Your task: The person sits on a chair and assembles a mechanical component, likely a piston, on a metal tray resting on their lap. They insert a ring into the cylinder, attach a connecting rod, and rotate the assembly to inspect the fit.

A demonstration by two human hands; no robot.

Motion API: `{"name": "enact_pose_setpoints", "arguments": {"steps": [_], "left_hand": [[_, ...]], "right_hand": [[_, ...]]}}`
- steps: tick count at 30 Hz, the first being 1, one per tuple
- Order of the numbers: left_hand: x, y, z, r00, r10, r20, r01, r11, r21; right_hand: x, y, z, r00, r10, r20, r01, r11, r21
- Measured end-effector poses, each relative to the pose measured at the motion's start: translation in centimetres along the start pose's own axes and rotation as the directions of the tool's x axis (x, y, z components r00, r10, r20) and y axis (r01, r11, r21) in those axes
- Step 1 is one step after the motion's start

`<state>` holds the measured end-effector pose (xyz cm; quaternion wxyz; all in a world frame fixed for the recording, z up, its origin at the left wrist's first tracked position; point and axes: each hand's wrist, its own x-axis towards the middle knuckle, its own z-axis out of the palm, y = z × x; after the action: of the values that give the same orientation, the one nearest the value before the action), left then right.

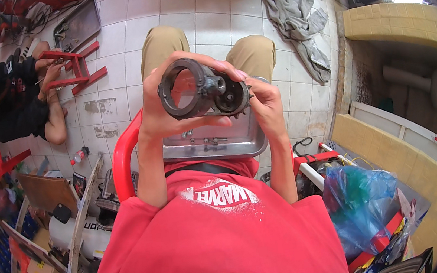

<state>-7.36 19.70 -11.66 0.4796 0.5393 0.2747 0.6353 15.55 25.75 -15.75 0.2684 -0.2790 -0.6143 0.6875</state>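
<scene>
i hold the dark metal part (204, 97) above a metal tray (251, 132) of small metal pieces (213, 141); my left fingers (212, 63) wrap around one side, my right fingers (258, 89) grip the toothed side; farther out, a grey cloth (293, 12) lies on the tiled floor (118, 72)

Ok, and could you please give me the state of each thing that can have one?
Dark metal part: held up, ring end hollow
Left hand: curled around the ring end
Right hand: touching the toothed end
Metal tray: below the hands
Small metal parts: loose in the tray
Grey cloth: crumpled on the floor
Blue bag: bulging
</scene>
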Motion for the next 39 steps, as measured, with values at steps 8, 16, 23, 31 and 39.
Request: {"name": "enact_pose_setpoints", "arguments": {"steps": [8,16,23,31,39], "left_hand": [[-0.1,0.4,0.1,0.999,0.041,-0.029,-0.041,0.999,-0.001],[0.0,0.3,1.1,0.980,0.045,-0.192,-0.044,0.999,0.008],[0.4,1.2,1.0,0.986,0.044,-0.160,-0.032,0.996,0.081],[0.9,1.4,1.1,0.986,0.060,-0.154,-0.052,0.997,0.054],[0.4,1.8,0.5,0.995,0.062,-0.081,-0.048,0.984,0.172]], "right_hand": [[0.4,-1.4,-0.7,0.986,0.085,0.147,-0.074,0.994,-0.077],[0.4,-3.5,2.6,0.991,0.109,-0.080,-0.108,0.994,0.017],[-0.3,-1.6,0.8,0.999,0.043,0.022,-0.045,0.995,0.086],[-0.5,-1.2,0.1,0.986,0.128,0.110,-0.143,0.979,0.148],[-0.4,-1.3,1.8,0.994,0.090,0.068,-0.095,0.993,0.067]]}}
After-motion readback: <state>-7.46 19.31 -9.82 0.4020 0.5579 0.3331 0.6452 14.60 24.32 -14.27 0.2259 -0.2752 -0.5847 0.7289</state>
